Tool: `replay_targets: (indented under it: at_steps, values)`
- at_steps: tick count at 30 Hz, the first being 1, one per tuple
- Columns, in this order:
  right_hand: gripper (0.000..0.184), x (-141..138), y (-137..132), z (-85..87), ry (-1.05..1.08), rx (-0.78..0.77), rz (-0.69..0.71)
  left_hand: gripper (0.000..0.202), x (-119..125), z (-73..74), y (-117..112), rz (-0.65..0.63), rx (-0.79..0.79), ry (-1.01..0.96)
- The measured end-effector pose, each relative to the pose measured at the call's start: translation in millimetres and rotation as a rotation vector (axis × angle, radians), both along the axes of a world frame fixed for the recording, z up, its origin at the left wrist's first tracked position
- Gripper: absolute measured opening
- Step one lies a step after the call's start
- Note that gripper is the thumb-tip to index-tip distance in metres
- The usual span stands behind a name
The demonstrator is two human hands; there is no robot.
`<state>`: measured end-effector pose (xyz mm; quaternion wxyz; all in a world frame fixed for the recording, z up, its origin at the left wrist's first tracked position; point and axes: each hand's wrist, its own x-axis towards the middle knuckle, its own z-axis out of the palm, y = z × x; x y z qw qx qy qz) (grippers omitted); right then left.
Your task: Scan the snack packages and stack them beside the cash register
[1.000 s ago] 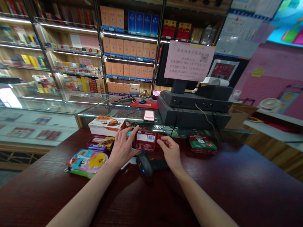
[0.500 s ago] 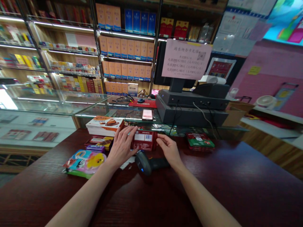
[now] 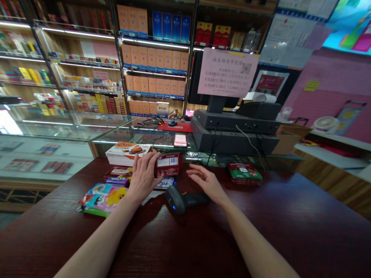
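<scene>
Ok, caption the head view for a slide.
Left hand holding a red box, right hand open beside it, a scanner lying on the table.

Place: a shop, seen at its dark wooden counter [image 3: 185, 243].
Back wall: lit shelves [image 3: 156, 43] stocked with rows of orange boxes [image 3: 156, 58], plus blue boxes [image 3: 172, 27] and red-and-gold boxes [image 3: 213, 34].
Display: a glass case [image 3: 78, 148], flat packs [image 3: 56, 166] laid out inside.
Till: a dark monitor [image 3: 195, 75] bearing a pink sign [image 3: 227, 73] with sums in yuan, a paper roll [image 3: 261, 97] near it.
Countertop: a handheld scanner [image 3: 176, 200] near a red box [image 3: 169, 166] printed with a barcode.
</scene>
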<state>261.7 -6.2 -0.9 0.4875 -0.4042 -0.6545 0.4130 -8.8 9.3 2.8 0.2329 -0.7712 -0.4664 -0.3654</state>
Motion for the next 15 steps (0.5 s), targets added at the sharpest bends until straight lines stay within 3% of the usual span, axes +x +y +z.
replay_targets:
  at_steps: [4,7,11,15]
  values:
    - [0.057,13.7,-4.5,2.6,-0.205,-0.048,0.174,0.078,-2.8,1.7,0.8,0.086,0.019,-0.045]
    - [0.081,24.0,-8.8,3.9,-0.376,-0.077,0.264,0.077,-4.9,2.2,1.8,0.136,0.026,-0.067]
    - [0.107,29.2,-11.8,2.4,-0.614,-0.067,0.285,0.078,-7.6,2.5,2.6,0.168,0.024,-0.097]
    - [0.107,24.0,-12.7,0.4,-0.805,0.01,0.277,0.082,-9.1,4.5,1.4,0.189,0.012,-0.135]
